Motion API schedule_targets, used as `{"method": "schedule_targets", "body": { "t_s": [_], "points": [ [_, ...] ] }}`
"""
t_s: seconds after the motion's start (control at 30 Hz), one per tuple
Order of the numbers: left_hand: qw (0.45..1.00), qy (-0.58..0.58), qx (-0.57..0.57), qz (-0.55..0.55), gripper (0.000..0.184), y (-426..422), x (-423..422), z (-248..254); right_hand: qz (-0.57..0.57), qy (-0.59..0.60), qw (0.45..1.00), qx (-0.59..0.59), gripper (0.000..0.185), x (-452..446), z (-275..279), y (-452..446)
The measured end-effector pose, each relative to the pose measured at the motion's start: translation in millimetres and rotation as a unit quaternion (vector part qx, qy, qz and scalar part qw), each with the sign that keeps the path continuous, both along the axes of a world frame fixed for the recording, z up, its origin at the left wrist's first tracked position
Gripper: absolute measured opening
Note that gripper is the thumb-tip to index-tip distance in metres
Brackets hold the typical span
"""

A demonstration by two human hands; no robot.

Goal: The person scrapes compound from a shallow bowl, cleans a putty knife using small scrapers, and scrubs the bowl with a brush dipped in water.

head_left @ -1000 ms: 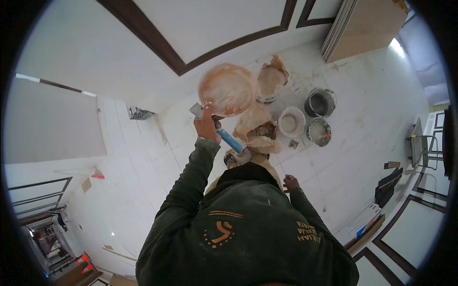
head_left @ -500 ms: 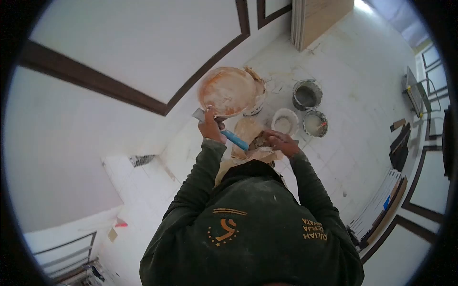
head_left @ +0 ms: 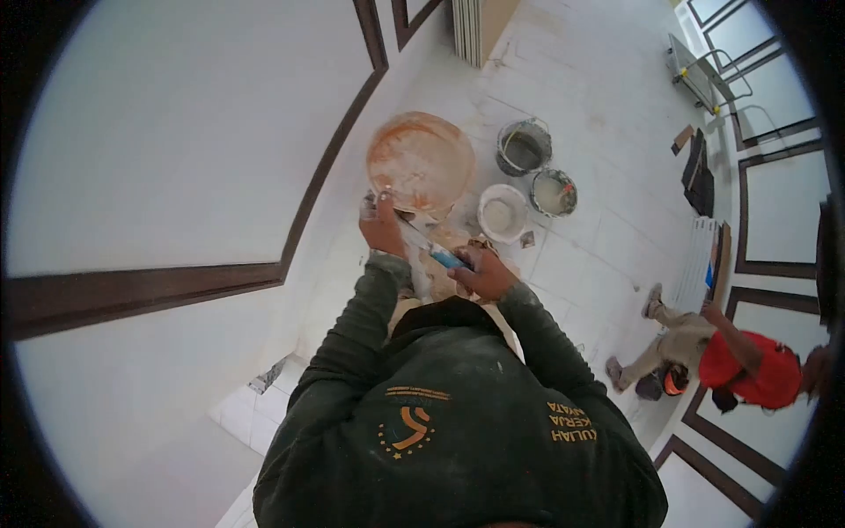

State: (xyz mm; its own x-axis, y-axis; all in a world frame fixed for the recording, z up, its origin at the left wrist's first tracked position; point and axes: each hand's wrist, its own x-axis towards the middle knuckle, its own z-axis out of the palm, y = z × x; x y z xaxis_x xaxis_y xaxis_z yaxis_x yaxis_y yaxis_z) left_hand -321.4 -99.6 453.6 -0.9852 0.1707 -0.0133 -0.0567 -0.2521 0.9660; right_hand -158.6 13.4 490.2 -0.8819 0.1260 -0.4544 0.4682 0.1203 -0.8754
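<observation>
My left hand is closed at the near rim of a wide, round, shallow pan smeared with orange and white residue, its thumb lying over the edge. Something greyish shows beside those fingers, too small to name. My right hand is wrapped round the blue handle of a scraper. The scraper's pale blade points up and left, toward my left hand and the pan's near edge. Below the pan, between my hands, is a tan, stained surface, partly hidden by the hands and tool.
Right of the pan stand a white bucket, a dark bucket with grey contents and another bucket with pale liquid. A framed wall rises at left. Another person in a red shirt is at right, near stacked boards. A trolley stands farther back.
The blue handle, earlier beside my left hand, is now in my right hand. My right hand has moved left toward it. The view has turned, and a person in red has come into sight.
</observation>
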Motion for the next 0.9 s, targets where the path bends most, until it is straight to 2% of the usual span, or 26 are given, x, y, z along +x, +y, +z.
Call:
{"method": "schedule_targets", "body": {
  "t_s": [0.03, 0.1, 0.13, 0.2, 0.23, 0.27, 0.33, 0.4, 0.5, 0.57, 0.6, 0.67, 0.7, 0.77, 0.9],
  "points": [
    [0.999, 0.034, -0.004, -0.010, 0.028, -5, -13, -4, -0.002, -0.010, 1.000, 0.003, 0.032, 4, -3, 0],
    [0.989, -0.146, 0.037, 0.010, 0.033, -11, -28, 8, 0.021, -0.023, 0.999, -0.017, 0.033, 21, -13, 8],
    [0.987, -0.156, 0.034, 0.010, 0.033, -16, -35, 6, 0.020, -0.034, 0.999, -0.020, 0.033, 27, -16, 10],
    [0.994, -0.112, 0.009, 0.016, 0.038, -25, -51, 0, -0.051, -0.109, 0.991, -0.054, 0.036, 34, -21, 14],
    [0.998, -0.030, -0.050, 0.009, 0.039, -33, -56, -17, -0.074, -0.105, 0.990, -0.050, 0.036, 35, -34, 19],
    [0.993, 0.052, -0.107, 0.012, 0.040, -40, -61, -34, -0.076, -0.111, 0.990, -0.051, 0.036, 36, -63, 24],
    [0.992, -0.127, -0.001, 0.027, 0.043, -47, -68, -17, -0.131, -0.012, 0.968, 0.213, 0.020, 30, -138, 35],
    [0.989, -0.146, -0.006, 0.030, 0.042, -62, -63, -22, -0.156, -0.039, 0.954, 0.254, 0.023, 3, -182, 45],
    [0.980, -0.186, 0.029, 0.068, 0.043, -84, -55, -36, -0.136, -0.097, 0.948, 0.272, 0.028, -51, -237, 56],
    [0.969, -0.224, 0.034, 0.098, 0.045, -102, -49, -40, -0.144, -0.228, 0.939, 0.214, 0.032, -94, -257, 56],
    [0.969, -0.225, 0.029, 0.097, 0.045, -114, -44, -48, -0.144, -0.231, 0.939, 0.210, 0.032, -112, -276, 55],
    [0.974, -0.182, -0.067, 0.117, 0.048, -140, -35, -65, -0.160, -0.276, 0.892, 0.321, 0.031, -137, -329, 52],
    [0.973, -0.168, -0.099, 0.123, 0.048, -148, -34, -66, -0.160, -0.278, 0.892, 0.319, 0.031, -146, -349, 56],
    [0.962, -0.232, 0.024, 0.140, 0.050, -165, -38, -65, -0.134, -0.289, 0.890, 0.328, 0.032, -157, -389, 62],
    [0.964, -0.228, 0.014, 0.139, 0.053, -185, -44, -68, -0.095, -0.298, 0.888, 0.338, 0.036, -176, -437, 64]
  ]
}}
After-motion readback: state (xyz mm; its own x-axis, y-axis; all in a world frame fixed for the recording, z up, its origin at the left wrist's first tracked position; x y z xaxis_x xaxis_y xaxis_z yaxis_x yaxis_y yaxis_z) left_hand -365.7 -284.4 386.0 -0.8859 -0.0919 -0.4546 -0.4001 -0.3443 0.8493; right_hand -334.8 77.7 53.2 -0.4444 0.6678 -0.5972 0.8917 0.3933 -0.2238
